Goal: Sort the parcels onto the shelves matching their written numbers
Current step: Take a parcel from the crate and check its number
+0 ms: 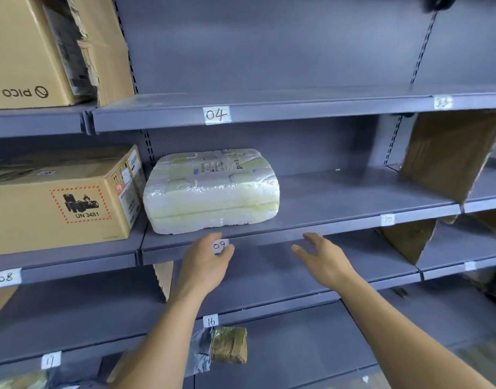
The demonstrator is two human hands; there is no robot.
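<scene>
While the plastic-wrapped foam parcel [210,189] lies flat at the left end of the grey shelf [339,197] labelled "09" [220,245], just beside a cardboard box [58,197], both hands hold nothing. The left hand [204,262], fingers relaxed, is at the label. The right hand [322,259], fingers spread, is just below the shelf edge.

Just above the left hand [204,265], a parcel [210,189] is seen in white tinged with pale yellow-green. The shelves [339,197] around it are coloured slate grey — their labels [216,115] white, marked in black. Left of that hand, a tan box [58,209] is printed with a red-hatched border.
</scene>
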